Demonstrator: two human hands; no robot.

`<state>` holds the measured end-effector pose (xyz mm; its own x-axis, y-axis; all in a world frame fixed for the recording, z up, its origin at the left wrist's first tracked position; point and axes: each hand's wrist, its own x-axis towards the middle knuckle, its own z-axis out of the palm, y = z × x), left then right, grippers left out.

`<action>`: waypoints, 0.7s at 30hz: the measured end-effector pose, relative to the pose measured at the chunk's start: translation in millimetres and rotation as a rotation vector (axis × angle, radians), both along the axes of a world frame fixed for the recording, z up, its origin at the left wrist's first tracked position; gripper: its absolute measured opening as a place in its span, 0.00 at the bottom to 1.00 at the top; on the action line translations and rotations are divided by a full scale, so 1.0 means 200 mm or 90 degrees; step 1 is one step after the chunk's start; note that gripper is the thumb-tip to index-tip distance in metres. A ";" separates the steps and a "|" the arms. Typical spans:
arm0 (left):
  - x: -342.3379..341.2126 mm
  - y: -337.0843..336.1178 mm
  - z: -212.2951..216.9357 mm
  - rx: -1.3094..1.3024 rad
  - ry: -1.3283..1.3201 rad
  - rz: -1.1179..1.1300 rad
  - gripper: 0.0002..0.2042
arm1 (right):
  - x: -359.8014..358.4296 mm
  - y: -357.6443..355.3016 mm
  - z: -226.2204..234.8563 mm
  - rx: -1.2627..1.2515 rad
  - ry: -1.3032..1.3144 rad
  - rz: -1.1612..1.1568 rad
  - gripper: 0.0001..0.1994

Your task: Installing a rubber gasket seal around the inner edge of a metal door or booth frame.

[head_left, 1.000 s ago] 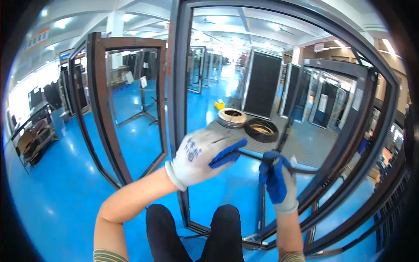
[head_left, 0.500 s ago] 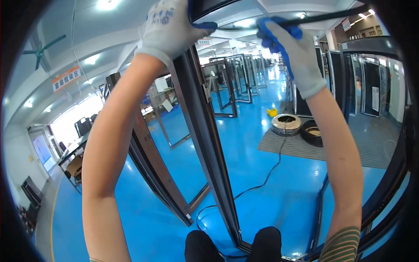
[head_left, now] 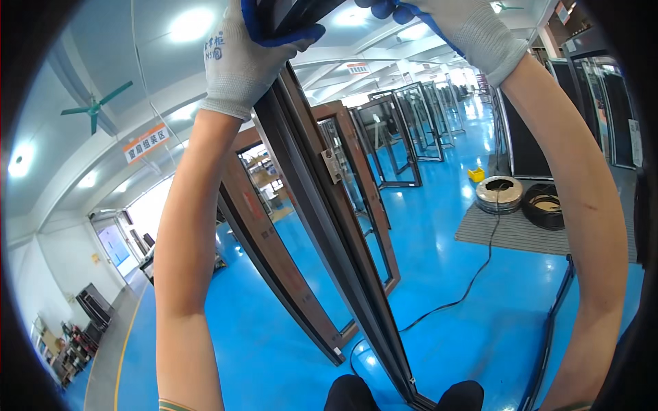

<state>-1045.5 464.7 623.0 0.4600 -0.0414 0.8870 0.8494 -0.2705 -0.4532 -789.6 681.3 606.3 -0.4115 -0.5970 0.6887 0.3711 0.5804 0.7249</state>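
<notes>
My left hand (head_left: 236, 65), in a pale knit glove with a blue coated palm, is wrapped round the top of a dark window frame (head_left: 322, 226). The frame's long upright slants down to a corner between my knees, and a small metal plate (head_left: 331, 166) sits on its side. My right hand (head_left: 456, 31), gloved alike, is raised at the upper edge of the view with its fingers curled. Those fingertips are partly cut off, so what they hold, if anything, does not show. A dark bar (head_left: 308, 15) runs up from my left hand out of view.
Brown frames (head_left: 271, 240) stand just behind the upright. A black cord (head_left: 473, 298) trails over the blue floor to a pale coil (head_left: 499, 195) beside a black coil (head_left: 543, 207) on a ribbed mat (head_left: 510, 236). A yellow bin (head_left: 476, 175) and rows of frames (head_left: 391, 140) stand farther off.
The view has tilted and shifted left. My right hand has moved up and partly out of view, and the dark bar beyond it no longer shows. My left hand keeps its grip.
</notes>
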 end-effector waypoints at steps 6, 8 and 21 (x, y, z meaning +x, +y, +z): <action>-0.03 0.01 -0.02 0.075 0.051 -0.035 0.37 | -0.17 -0.28 -0.12 -0.404 0.023 0.453 0.11; -0.01 0.00 -0.03 0.106 0.067 -0.042 0.36 | -0.16 -0.43 -0.15 -0.366 0.081 0.369 0.11; 0.01 -0.02 -0.07 0.223 0.100 0.088 0.31 | -0.21 -0.50 -0.14 -0.275 0.202 0.065 0.10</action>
